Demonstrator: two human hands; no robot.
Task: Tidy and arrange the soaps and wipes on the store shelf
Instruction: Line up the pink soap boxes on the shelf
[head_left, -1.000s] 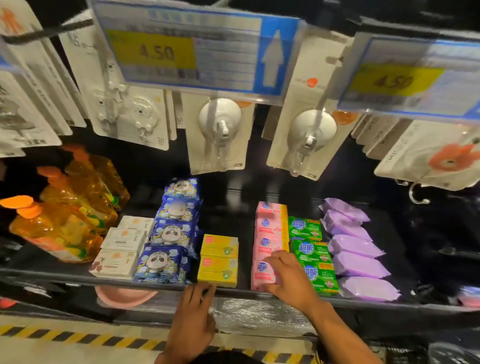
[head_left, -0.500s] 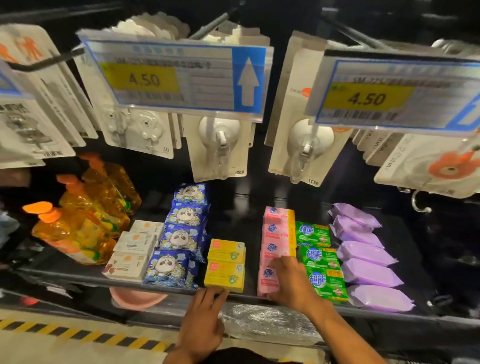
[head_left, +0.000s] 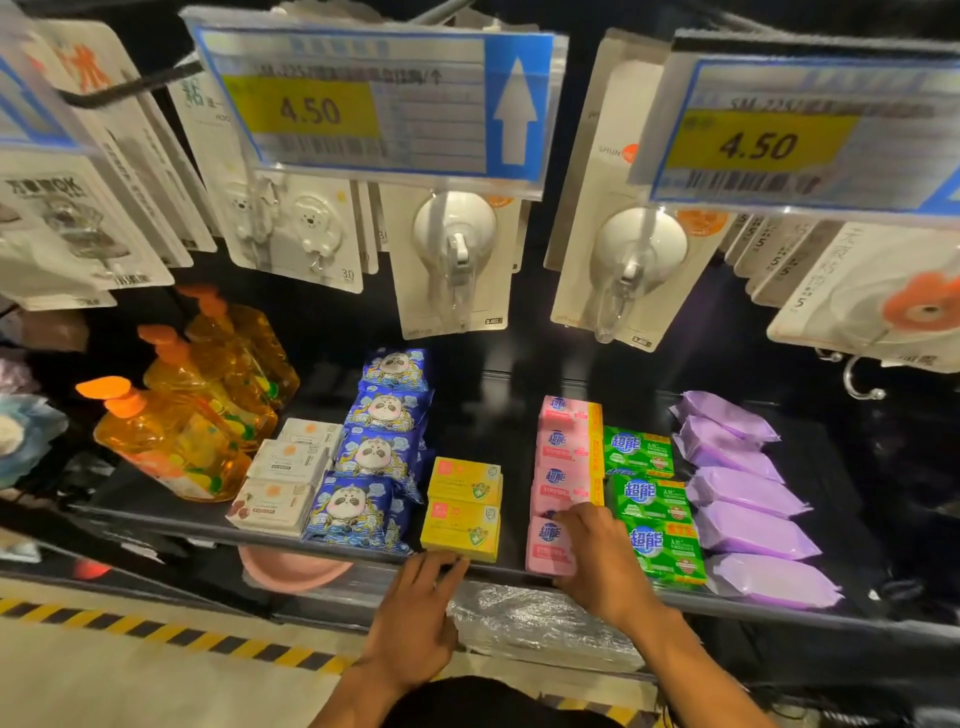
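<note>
Lower centre: left hand (head_left: 415, 618), fingers straight, touches shelf (head_left: 171, 522) edge. Right hand (head_left: 597, 564) covers front pink soap (head_left: 543, 545), fingers apparently curled round it.

Black shelf (head_left: 509, 384) w/ soaps (head_left: 563, 452), wipes (head_left: 743, 525), bottles (head_left: 171, 441)
</note>
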